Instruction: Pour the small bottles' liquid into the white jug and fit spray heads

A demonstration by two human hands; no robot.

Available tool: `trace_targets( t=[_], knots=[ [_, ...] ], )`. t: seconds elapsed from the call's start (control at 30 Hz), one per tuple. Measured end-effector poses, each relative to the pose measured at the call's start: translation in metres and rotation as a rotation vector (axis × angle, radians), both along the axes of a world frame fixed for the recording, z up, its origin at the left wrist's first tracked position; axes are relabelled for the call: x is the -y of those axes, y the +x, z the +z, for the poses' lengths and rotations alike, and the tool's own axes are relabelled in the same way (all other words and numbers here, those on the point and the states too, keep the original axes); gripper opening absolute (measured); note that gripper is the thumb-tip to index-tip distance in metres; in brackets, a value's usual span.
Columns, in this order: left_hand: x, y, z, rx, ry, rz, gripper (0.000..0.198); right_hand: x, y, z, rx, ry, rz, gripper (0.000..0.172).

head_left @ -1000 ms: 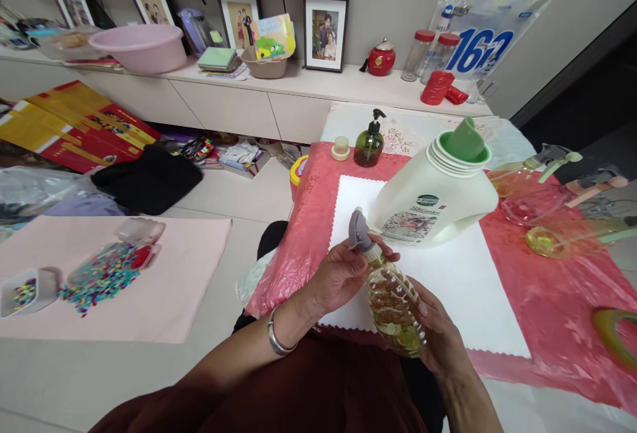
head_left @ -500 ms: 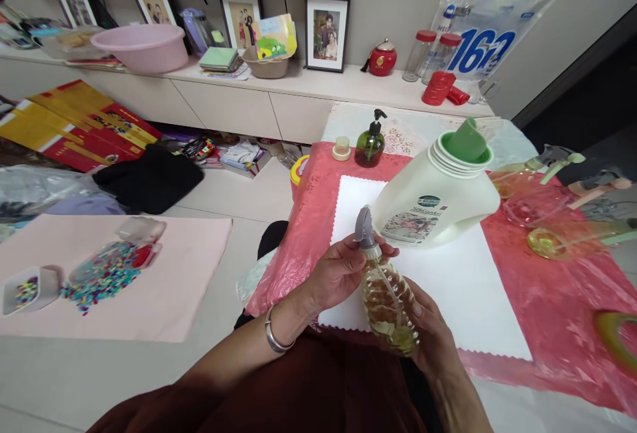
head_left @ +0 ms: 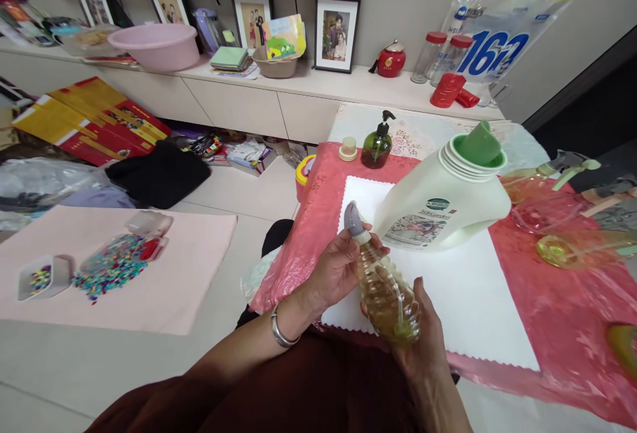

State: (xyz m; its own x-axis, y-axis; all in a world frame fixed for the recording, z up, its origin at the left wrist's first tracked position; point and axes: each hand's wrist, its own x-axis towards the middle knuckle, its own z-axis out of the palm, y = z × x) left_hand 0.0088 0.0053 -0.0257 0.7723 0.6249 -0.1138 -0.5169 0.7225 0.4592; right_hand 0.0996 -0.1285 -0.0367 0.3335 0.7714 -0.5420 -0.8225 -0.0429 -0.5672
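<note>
A clear, ribbed, amber-tinted spray bottle (head_left: 383,287) with a grey spray head (head_left: 353,219) tilts in front of my body, its top leaning to the left. Fingers of my left hand (head_left: 334,270) pinch it around the neck, just below the grey head. Lower down, my right hand (head_left: 428,333) cups the bottle's body and base, with some of its fingers hidden behind. A thin tube and a little yellowish tint show inside the bottle. Just beyond my hands a large pale-green detergent jug (head_left: 440,201) stands on a white scalloped mat (head_left: 478,300), a green cup (head_left: 480,144) sitting in its mouth.
On the red plastic sheet (head_left: 562,287) are a green pump bottle (head_left: 377,148), a pale cap (head_left: 348,149) and, at right, several tinted spray bottles (head_left: 552,250). To the left, a pink board (head_left: 164,300) bears colourful beads (head_left: 117,264) and a white container (head_left: 60,277).
The spray bottle has tilted further left and its grey head has turned. My right hand has shifted on the lower body. The whole view has swung slightly left.
</note>
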Motion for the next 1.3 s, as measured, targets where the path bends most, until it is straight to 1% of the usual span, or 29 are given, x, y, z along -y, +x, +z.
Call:
trace_targets(
  t=[0.07, 0.13, 0.2, 0.27, 0.33, 0.4, 0.47, 0.53, 0.57, 0.63, 0.7, 0.77, 0.83, 0.87, 0.9, 0.97, 1.0, 1.07, 1.1, 1.17, 1.2, 1.23, 1.3],
  knots=[
    [-0.004, 0.001, -0.004, -0.002, -0.030, 0.054, 0.044, 0.000, -0.005, -0.001, 0.084, 0.051, -0.072, 0.074],
    [-0.009, 0.001, -0.008, -0.005, -0.029, 0.108, 0.042, 0.004, -0.008, -0.003, 0.268, 0.110, -0.107, 0.074],
    [-0.014, 0.000, -0.011, -0.015, -0.008, 0.160, 0.036, 0.010, -0.010, -0.006, 0.564, 0.107, -0.075, 0.078],
    [-0.017, -0.001, -0.012, -0.024, 0.014, 0.190, 0.031, 0.016, -0.010, -0.009, 0.900, 0.041, -0.015, 0.080],
    [-0.018, -0.002, -0.011, -0.032, 0.014, 0.190, 0.030, 0.020, -0.009, -0.012, 1.175, -0.008, 0.020, 0.074],
    [-0.017, -0.003, -0.007, -0.040, -0.005, 0.161, 0.032, 0.023, -0.006, -0.013, 1.370, -0.021, 0.009, 0.066],
    [-0.016, -0.004, -0.003, -0.044, -0.023, 0.129, 0.032, 0.025, -0.004, -0.014, 1.498, -0.019, -0.008, 0.063],
    [-0.016, -0.005, 0.001, -0.043, -0.020, 0.111, 0.029, 0.027, -0.002, -0.015, 1.553, -0.024, -0.013, 0.064],
    [-0.016, -0.005, 0.003, -0.038, -0.007, 0.110, 0.028, 0.029, -0.002, -0.016, 1.540, -0.019, -0.007, 0.064],
    [-0.018, -0.005, 0.005, -0.029, 0.031, 0.103, 0.028, 0.030, -0.003, -0.016, 1.389, 0.015, 0.010, 0.064],
    [-0.019, -0.006, 0.006, -0.013, 0.071, 0.090, 0.030, 0.030, -0.005, -0.015, 1.083, 0.059, 0.009, 0.061],
    [-0.019, -0.007, 0.007, -0.001, 0.091, 0.062, 0.031, 0.027, -0.006, -0.012, 0.664, 0.087, 0.016, 0.058],
    [-0.018, -0.007, 0.007, 0.003, 0.099, 0.047, 0.030, 0.023, -0.006, -0.008, 0.285, 0.069, 0.074, 0.060],
    [-0.018, -0.007, 0.007, -0.001, 0.101, 0.047, 0.029, 0.021, -0.006, -0.006, 0.152, 0.050, 0.113, 0.064],
    [-0.017, -0.007, 0.007, -0.008, 0.101, 0.055, 0.028, 0.019, -0.006, -0.005, 0.073, 0.033, 0.148, 0.068],
    [-0.015, -0.006, 0.005, -0.024, 0.099, 0.091, 0.029, 0.017, -0.007, -0.001, 0.056, 0.026, 0.168, 0.079],
    [-0.015, -0.006, 0.004, -0.031, 0.093, 0.107, 0.030, 0.016, -0.008, 0.000, 0.094, 0.044, 0.157, 0.086],
    [-0.015, -0.006, 0.002, -0.030, 0.078, 0.141, 0.030, 0.016, -0.013, 0.002, 0.240, 0.070, 0.109, 0.098],
    [-0.015, -0.006, 0.002, -0.032, 0.075, 0.149, 0.030, 0.016, -0.015, 0.003, 0.327, 0.072, 0.078, 0.101],
    [-0.015, -0.006, 0.003, -0.037, 0.071, 0.143, 0.030, 0.016, -0.016, 0.003, 0.423, 0.058, 0.039, 0.097],
    [-0.015, -0.007, 0.003, -0.038, 0.071, 0.132, 0.031, 0.017, -0.016, 0.002, 0.394, 0.054, 0.048, 0.093],
    [-0.015, -0.007, 0.004, -0.037, 0.073, 0.118, 0.031, 0.017, -0.014, 0.001, 0.314, 0.057, 0.088, 0.092],
    [-0.014, -0.008, 0.006, -0.019, 0.076, 0.098, 0.031, 0.017, -0.009, -0.002, 0.087, 0.062, 0.216, 0.096]
  ],
)
